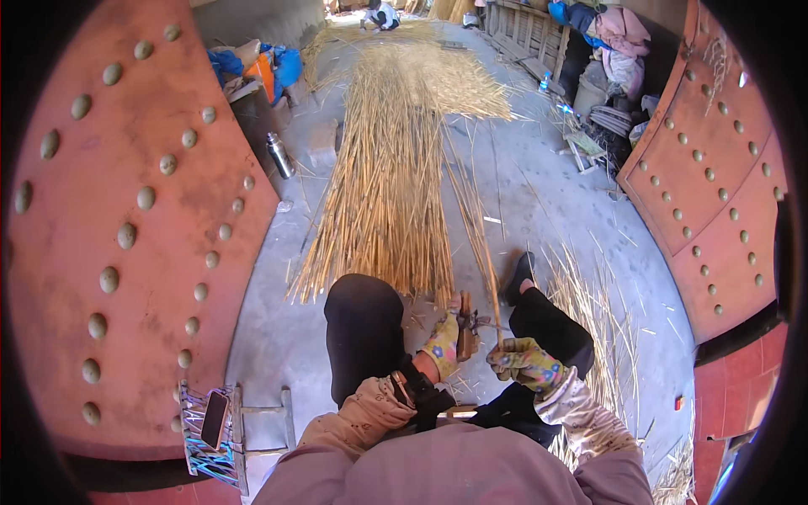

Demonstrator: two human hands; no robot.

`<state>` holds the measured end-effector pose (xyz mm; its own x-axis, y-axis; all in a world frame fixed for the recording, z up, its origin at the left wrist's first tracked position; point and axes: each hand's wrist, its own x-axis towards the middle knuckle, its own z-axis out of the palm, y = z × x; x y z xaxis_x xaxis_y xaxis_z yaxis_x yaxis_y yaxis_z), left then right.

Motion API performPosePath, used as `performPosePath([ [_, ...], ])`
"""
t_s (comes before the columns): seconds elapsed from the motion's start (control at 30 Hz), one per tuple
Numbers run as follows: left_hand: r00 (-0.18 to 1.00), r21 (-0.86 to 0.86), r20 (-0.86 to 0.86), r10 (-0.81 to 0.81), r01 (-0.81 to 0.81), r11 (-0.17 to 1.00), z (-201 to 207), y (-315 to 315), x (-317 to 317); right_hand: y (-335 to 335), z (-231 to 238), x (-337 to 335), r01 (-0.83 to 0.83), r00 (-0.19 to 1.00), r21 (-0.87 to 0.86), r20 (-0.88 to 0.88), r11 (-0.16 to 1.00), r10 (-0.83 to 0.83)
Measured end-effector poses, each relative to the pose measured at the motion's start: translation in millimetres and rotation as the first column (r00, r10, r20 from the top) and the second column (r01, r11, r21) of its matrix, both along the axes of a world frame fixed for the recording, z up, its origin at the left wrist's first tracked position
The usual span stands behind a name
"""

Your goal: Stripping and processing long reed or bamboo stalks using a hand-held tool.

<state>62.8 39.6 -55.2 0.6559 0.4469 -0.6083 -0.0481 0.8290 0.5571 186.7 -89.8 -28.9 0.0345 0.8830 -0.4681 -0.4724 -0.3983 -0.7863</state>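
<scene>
A seated person works on a reed stalk between the knees, in front of a long pile of reeds.

The left hand (443,343), in a flowered glove, is closed around a small brown tool (465,332), and the right hand (523,362), also gloved, pinches the near end of one thin reed stalk (481,244). The tool touches the stalk just left of the right hand, so both hands are at the same end. The long axis of the stalk runs straight away from the person, toward the far side of the yard. Beside it, to the left, lies the big reed pile (389,168) in the same direction. The ground is a grey concrete floor (547,202) with loose straw. Two red studded doors (118,219) stand on both sides; a metal bottle (279,155) stands farther back on the left.
</scene>
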Motion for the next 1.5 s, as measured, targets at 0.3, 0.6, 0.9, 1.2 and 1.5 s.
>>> performPosePath([
  [0.3,0.986,0.257,-0.019,-0.165,0.164,0.952,10,-23,-13,-46,5,-52,-0.179,0.982,0.049,-0.05,0.983,0.182],
  [0.6,0.972,0.331,-0.214,-0.095,0.164,0.929,37,-29,3,-57,21,-67,-0.074,0.997,-0.126,-0.04,0.989,0.07],
  [0.9,0.973,0.452,-0.106,-0.206,0.232,0.861,65,-54,-5,-82,27,-71,-0.161,0.957,-0.114,0.224,0.98,0.183],
  [1.2,0.969,0.417,0.106,-0.221,0.158,0.895,59,-51,-11,-57,-14,-20,-0.253,0.916,0.253,-0.248,0.934,0.315],
  [1.5,0.97,0.193,0.15,-0.193,0.163,0.968,47,-46,-23,99,7,51,0.353,0.881,0.125,-0.378,0.927,-0.284],
])
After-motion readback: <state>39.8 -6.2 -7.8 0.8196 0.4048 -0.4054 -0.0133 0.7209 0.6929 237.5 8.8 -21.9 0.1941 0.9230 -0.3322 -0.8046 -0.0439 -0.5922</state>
